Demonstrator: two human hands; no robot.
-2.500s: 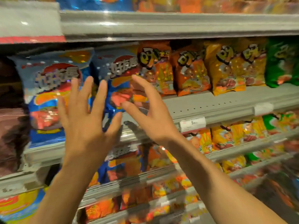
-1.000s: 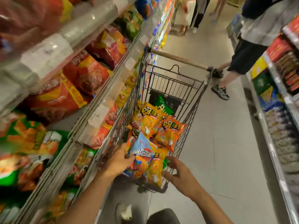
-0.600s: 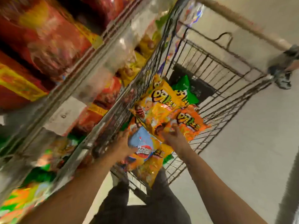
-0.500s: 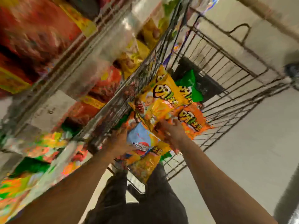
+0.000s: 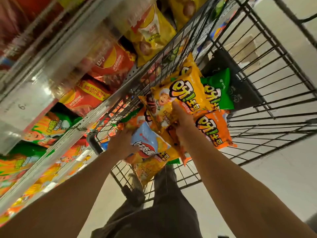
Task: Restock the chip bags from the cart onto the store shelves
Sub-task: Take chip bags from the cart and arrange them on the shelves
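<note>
A: In the cart (image 5: 267, 93), several chip bags remain, so I judge restocking well short of done; the shelves (image 5: 106, 100) alongside look mostly stocked already.

B: And the hands?

A: The left hand (image 5: 122, 143) grips the blue bag's (image 5: 149, 145) edge, fingers curled round it. The right hand (image 5: 182, 123) pinches the yellow bag (image 5: 181, 95), thumb on top. Orange (image 5: 214, 129) and green (image 5: 217, 90) bags lie beside them, untouched.

B: Compared with half a second ago?

A: Little has changed: the same two bags, with the right hand's hold now firmer and the yellow bag perhaps raised slightly. Two and a half seconds ago both hands were spread open before a shelf.
</note>
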